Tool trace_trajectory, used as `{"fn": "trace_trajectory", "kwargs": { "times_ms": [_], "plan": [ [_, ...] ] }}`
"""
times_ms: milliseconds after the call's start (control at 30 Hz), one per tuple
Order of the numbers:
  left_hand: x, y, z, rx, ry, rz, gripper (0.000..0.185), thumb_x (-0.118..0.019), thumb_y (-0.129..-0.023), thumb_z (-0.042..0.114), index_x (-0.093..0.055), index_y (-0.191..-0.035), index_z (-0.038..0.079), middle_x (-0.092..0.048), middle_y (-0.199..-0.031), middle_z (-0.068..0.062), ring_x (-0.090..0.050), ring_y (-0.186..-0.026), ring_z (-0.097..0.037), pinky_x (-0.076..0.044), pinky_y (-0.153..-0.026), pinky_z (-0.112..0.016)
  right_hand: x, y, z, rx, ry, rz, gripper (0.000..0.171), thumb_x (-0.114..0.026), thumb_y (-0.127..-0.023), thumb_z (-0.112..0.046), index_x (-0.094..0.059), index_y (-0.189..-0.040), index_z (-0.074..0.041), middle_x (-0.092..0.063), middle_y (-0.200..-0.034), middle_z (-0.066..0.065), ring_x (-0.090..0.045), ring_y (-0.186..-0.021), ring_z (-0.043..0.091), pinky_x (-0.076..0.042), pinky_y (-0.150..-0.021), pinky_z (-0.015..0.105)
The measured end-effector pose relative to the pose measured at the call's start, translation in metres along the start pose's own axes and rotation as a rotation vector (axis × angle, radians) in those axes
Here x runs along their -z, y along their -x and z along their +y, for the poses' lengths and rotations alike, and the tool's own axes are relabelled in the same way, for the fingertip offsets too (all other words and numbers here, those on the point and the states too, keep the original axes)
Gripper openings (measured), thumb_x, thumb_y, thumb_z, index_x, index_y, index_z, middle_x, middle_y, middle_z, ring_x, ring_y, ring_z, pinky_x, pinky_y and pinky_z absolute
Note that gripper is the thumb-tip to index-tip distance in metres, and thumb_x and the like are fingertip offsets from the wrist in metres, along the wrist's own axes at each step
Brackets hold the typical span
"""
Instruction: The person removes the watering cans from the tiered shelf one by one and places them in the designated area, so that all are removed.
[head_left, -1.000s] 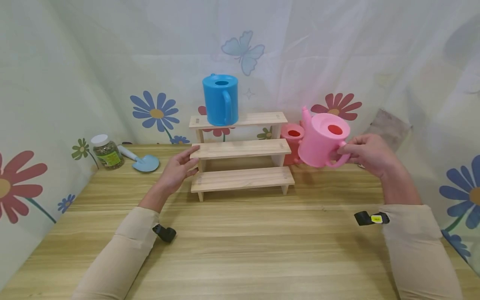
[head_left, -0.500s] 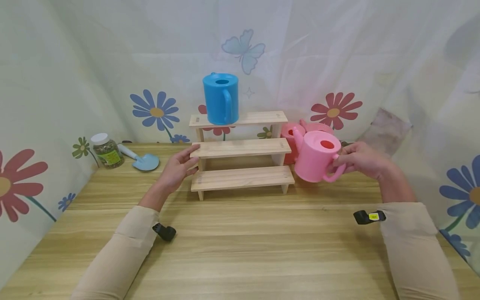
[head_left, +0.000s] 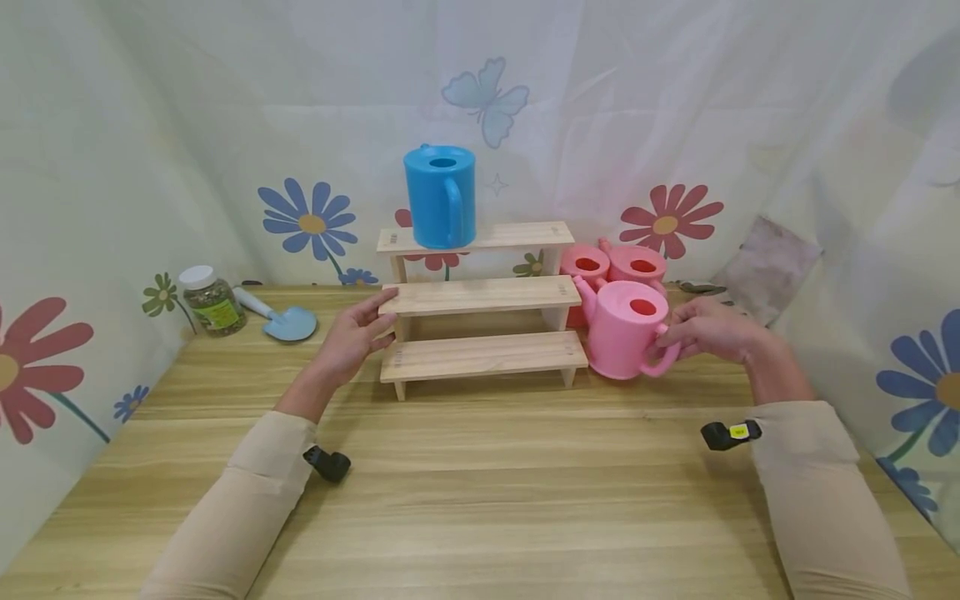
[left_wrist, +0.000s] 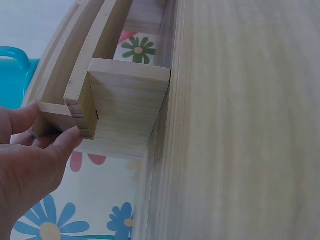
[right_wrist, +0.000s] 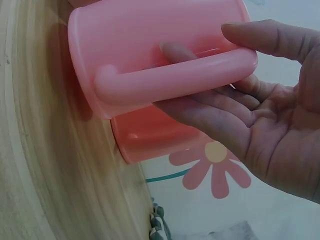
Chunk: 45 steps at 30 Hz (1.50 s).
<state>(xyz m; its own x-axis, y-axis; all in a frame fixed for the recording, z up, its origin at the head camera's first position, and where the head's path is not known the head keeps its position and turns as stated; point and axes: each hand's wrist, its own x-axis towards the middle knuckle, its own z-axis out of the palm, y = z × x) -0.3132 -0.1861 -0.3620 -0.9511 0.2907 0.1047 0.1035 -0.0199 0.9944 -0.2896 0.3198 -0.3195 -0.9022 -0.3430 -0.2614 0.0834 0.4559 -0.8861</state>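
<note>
My right hand (head_left: 708, 329) holds a pink watering can (head_left: 618, 337) by its handle. In the right wrist view the fingers pass through the handle, with the thumb at its upper end. The can is upright at the table, right of the three-tier wooden step shelf (head_left: 480, 358), its spout towards the shelf. Two darker pink watering cans (head_left: 641, 258) stand close behind it, partly hidden. My left hand (head_left: 348, 342) grips the left end of the shelf's middle board (left_wrist: 82, 112) between thumb and fingers. A blue watering can (head_left: 441, 200) stands on the top board.
At the back left are a white-lidded jar (head_left: 212, 304) with a green label and a light blue hand trowel (head_left: 288, 323). A small dark object (head_left: 701, 287) lies at the back right. A floral curtain (head_left: 315, 125) borders the wooden table (head_left: 495, 500).
My right hand has lowered the pink watering can and moved it slightly left and nearer, uncovering the two cans behind. The left hand has stayed on the shelf.
</note>
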Motion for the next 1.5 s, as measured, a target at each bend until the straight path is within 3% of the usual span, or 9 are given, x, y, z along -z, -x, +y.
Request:
{"fn": "trace_trajectory", "kwargs": {
  "times_ms": [400, 633, 867, 1200, 1367, 1500],
  "plan": [
    [0.007, -0.009, -0.015, -0.020, 0.009, 0.021, 0.048, -0.049, -0.094, 0.013, -0.036, -0.140, 0.015, -0.018, -0.148, -0.001, -0.025, -0.129, -0.023, -0.034, -0.096, -0.046, -0.008, -0.007, 0.007, -0.027, -0.003, -0.063, 0.033, -0.066, -0.083, -0.013, -0.058, -0.096, 0.017, -0.062, -0.096, 0.027, -0.060, -0.090, 0.039, -0.049, -0.080, 0.043],
    [0.007, -0.009, -0.015, -0.024, 0.015, 0.007, 0.050, -0.049, -0.094, 0.013, -0.033, -0.141, 0.014, -0.015, -0.149, -0.002, -0.022, -0.130, -0.026, -0.030, -0.098, -0.051, -0.011, -0.009, 0.006, -0.006, 0.015, -0.083, 0.034, -0.065, -0.084, -0.013, -0.054, -0.096, 0.016, -0.060, -0.098, 0.028, -0.060, -0.091, 0.037, -0.048, -0.081, 0.043],
    [0.007, -0.008, -0.014, -0.018, 0.013, 0.009, 0.049, -0.050, -0.094, 0.014, -0.035, -0.141, 0.015, -0.016, -0.149, -0.003, -0.023, -0.130, -0.026, -0.031, -0.097, -0.049, -0.010, -0.010, 0.007, 0.021, 0.031, -0.110, 0.038, -0.066, -0.083, -0.017, -0.055, -0.106, 0.011, -0.059, -0.103, 0.028, -0.059, -0.092, 0.037, -0.048, -0.081, 0.044],
    [0.007, -0.008, -0.014, -0.019, 0.018, 0.018, 0.049, -0.049, -0.094, 0.013, -0.035, -0.140, 0.015, -0.018, -0.148, -0.001, -0.025, -0.129, -0.024, -0.032, -0.097, -0.048, -0.012, -0.010, 0.006, 0.022, 0.057, -0.105, 0.039, -0.066, -0.084, -0.020, -0.056, -0.106, 0.010, -0.058, -0.104, 0.029, -0.059, -0.092, 0.037, -0.047, -0.082, 0.046],
    [0.008, -0.008, -0.015, -0.023, 0.020, 0.009, 0.050, -0.050, -0.094, 0.014, -0.034, -0.141, 0.014, -0.017, -0.148, -0.002, -0.024, -0.129, -0.025, -0.032, -0.097, -0.048, -0.012, -0.006, 0.002, 0.009, 0.196, -0.047, 0.041, -0.069, -0.080, -0.029, -0.061, -0.104, 0.004, -0.062, -0.099, 0.022, -0.060, -0.090, 0.032, -0.049, -0.079, 0.042],
    [0.007, -0.008, -0.014, -0.023, 0.025, 0.009, 0.050, -0.050, -0.094, 0.013, -0.034, -0.141, 0.013, -0.019, -0.148, -0.003, -0.026, -0.129, -0.025, -0.032, -0.097, -0.048, -0.010, 0.003, -0.007, 0.009, 0.391, 0.078, 0.044, -0.070, -0.076, -0.043, -0.067, -0.101, -0.007, -0.066, -0.090, 0.008, -0.060, -0.086, 0.025, -0.051, -0.075, 0.036]
  ]
}}
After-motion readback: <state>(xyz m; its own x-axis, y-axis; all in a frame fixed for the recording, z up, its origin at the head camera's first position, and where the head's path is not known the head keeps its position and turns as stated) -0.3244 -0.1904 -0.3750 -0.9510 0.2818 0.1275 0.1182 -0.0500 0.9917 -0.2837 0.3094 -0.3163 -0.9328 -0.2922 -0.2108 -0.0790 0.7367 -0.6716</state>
